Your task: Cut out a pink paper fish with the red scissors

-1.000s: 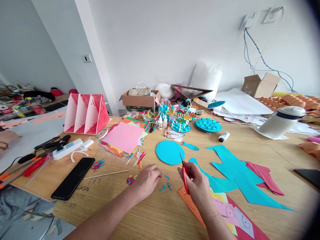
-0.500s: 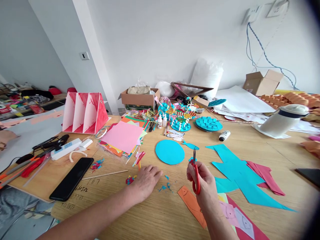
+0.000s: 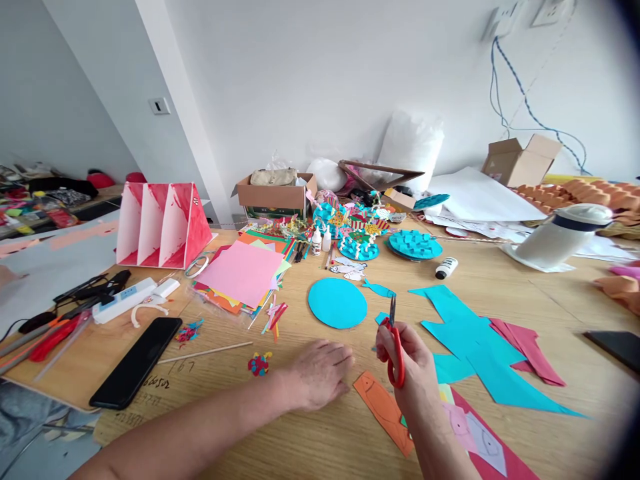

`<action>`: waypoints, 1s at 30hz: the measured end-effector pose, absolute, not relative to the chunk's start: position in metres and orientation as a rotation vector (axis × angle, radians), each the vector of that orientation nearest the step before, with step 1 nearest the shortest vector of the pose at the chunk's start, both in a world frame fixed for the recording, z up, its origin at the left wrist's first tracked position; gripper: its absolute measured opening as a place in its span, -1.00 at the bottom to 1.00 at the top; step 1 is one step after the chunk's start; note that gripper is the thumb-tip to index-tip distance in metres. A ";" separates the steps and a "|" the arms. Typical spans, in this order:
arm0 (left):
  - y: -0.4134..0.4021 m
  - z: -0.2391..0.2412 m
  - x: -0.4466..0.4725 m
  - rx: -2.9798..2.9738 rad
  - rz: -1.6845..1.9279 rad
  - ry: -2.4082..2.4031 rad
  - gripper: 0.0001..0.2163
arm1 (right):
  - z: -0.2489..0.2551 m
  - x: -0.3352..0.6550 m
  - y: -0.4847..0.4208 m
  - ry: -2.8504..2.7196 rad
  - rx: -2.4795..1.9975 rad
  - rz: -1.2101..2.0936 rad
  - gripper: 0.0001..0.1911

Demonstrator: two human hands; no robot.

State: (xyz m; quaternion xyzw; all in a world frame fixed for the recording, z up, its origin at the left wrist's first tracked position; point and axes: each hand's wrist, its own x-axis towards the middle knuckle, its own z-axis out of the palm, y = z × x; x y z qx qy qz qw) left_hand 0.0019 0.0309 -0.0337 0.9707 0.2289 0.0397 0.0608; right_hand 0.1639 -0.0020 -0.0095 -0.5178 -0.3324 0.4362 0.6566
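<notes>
My right hand (image 3: 413,370) grips small red-handled scissors (image 3: 395,343), blades closed and pointing up, just above an orange paper strip (image 3: 383,408) with a fish drawn on it. My left hand (image 3: 320,377) rests palm down on the wooden table (image 3: 310,447), fingers together and slightly curled, covering small blue paper scraps; whether it holds anything is hidden. A blue paper circle (image 3: 337,303) and a small blue paper fish (image 3: 379,289) lie just beyond the hands.
Large cut blue paper (image 3: 475,347) and red scraps (image 3: 525,343) lie right. A stack of coloured sheets (image 3: 245,273), a black phone (image 3: 136,361), a thin stick (image 3: 205,351), glue bottles (image 3: 316,243) and craft pieces lie left and behind. A white jug (image 3: 560,240) stands far right.
My right hand moved right and turned the scissors upright. My left hand slid right over the blue scraps. The view shifted slightly.
</notes>
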 end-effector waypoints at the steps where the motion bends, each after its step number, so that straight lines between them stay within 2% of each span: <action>1: 0.030 -0.034 -0.001 2.952 0.120 0.677 -0.63 | -0.010 0.164 -0.002 -0.751 -1.173 0.988 -0.73; 6: 0.027 -0.028 -0.018 2.962 0.101 0.762 -0.64 | -0.008 0.167 -0.003 -0.737 -1.172 0.952 -0.73; 12: 0.036 -0.016 -0.003 2.938 0.032 0.868 -0.90 | -0.006 0.171 -0.005 -0.734 -1.163 0.881 -0.74; 22: 0.063 -0.039 0.032 2.998 0.164 1.046 -0.68 | -0.008 0.174 -0.005 -0.722 -1.170 0.877 -0.73; 30: 0.057 -0.036 0.014 2.974 0.081 0.957 -0.66 | -0.009 0.175 -0.003 -0.729 -1.166 0.880 -0.73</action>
